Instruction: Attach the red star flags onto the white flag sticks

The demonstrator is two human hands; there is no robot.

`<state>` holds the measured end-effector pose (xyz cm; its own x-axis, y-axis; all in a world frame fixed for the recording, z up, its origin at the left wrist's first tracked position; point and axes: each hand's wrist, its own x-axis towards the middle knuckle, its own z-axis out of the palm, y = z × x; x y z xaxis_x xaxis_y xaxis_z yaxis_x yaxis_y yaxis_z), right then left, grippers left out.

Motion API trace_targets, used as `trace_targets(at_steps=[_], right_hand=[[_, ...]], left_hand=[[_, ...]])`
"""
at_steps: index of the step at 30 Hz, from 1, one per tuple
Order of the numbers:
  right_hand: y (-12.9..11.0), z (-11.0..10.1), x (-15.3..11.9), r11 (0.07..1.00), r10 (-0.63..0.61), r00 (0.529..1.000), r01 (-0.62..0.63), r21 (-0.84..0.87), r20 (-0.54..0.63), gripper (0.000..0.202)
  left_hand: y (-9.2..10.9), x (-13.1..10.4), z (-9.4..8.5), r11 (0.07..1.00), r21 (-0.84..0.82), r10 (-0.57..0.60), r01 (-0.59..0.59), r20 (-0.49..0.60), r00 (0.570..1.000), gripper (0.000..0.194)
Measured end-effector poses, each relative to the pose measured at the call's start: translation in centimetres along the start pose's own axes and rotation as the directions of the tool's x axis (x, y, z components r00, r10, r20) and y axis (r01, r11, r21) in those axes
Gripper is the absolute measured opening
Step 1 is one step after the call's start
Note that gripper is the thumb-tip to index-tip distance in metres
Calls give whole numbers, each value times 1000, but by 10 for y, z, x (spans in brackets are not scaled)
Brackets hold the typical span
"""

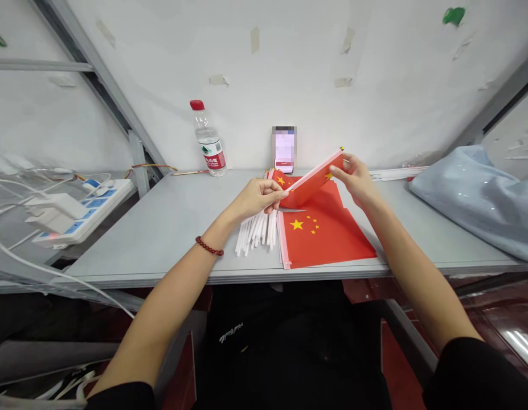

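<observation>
Above the desk, red yellow-starred flag

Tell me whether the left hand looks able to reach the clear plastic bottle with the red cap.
Probably yes: grey tabletop shows between the left hand and the bottle, nothing visibly blocking, but that hand must likely first release the red, yellow-starred flag it pinches.
</observation>
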<state>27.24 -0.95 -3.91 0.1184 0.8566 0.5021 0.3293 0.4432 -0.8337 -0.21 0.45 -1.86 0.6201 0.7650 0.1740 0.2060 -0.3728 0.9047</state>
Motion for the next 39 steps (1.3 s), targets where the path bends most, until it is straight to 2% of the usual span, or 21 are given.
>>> trace_targets(at_steps=[2, 3, 7, 9, 11, 14, 16, 18, 20, 22, 24, 27, 31, 33, 35, 37, 38, 39], right_hand=[[1, -3, 3, 992, -24, 994, 36, 117, -105, 28], [2, -5, 5, 985, -29, 983, 59, 162, -182, 27], [3, -22, 12, 966, -13, 887, 130, 223, -461, 28], [2, -32, 15, 962, 41, 845, 111, 249, -534, 28], [1, -40, 15, 955, 125, 840, 43, 294, -528, 29], [-1, -42, 11, 938, 272, 882, -153, 312, -384, 27], [-4, -36, 6, 917, 367, 903, -311, 250, -224, 24], [-8, -23, -1, 885, 449, 893, -440, 152, -33, 23], [-13, -8, -6, 851, 509, 843, -524, 46, 175, 26], [-18, 5, -11, 843, 518, 773, -534, -65, 365, 29], [-21, 16, -15, 885, 447, 745, -448, -125, 495, 30], [-23, 23, -18, 932, 331, 690, -345, -110, 644, 30], [-26, 27, -21, 950, 218, 535, -307, -53, 816, 26], [-28, 28, -23, 955, 164, 468, -295, -21, 869, 28], [-28, 29, -23, 957, 121, 409, -291, 4, 905, 31], [-28, 26, -22, 957, 77, 327, -288, 21, 942, 33], [-27, 23, -22, 955, 51, 278, -294, 34, 959, 34], [-26, 20, -22, 949, 24, 235, -311, 52, 972, 34]], left_hand=[[-1, 1, -2, 999, -36, -4, 4, -1, 1000, 20], [-1, 1, -4, 998, -56, -2, 2, -3, 1000, 19], [-1, 2, -14, 980, -190, 62, -66, -26, 998, 22], [0, 1, -21, 952, -286, 104, -112, -42, 994, 18], [1, -1, -26, 919, -373, 123, -129, -40, 992, 18], [2, -3, -31, 892, -441, 126, -105, 19, 992, 21], [3, -5, -30, 904, -423, 117, -65, 97, 988, 27], [6, -5, -26, 931, -365, 79, 5, 214, 974, 38], [9, -6, -18, 957, -274, 7, 97, 356, 935, 56], [11, -7, -10, 972, -176, -58, 153, 453, 890, 72], [11, -7, -2, 985, -88, -91, 151, 482, 872, 84], [10, -8, 6, 991, -18, -105, 131, 501, 859, 95], [11, -11, 7, 988, -7, -129, 157, 529, 838, 98], [13, -11, 6, 989, 9, -132, 148, 508, 851, 95], [14, -8, 5, 993, -8, -103, 117, 425, 900, 85], [11, -3, 2, 997, -46, -58, 68, 203, 977, 67], [8, 0, -1, 998, -46, -36, 38, 31, 999, 58], [4, 4, -5, 1000, -19, -20, 18, -162, 987, 51]])
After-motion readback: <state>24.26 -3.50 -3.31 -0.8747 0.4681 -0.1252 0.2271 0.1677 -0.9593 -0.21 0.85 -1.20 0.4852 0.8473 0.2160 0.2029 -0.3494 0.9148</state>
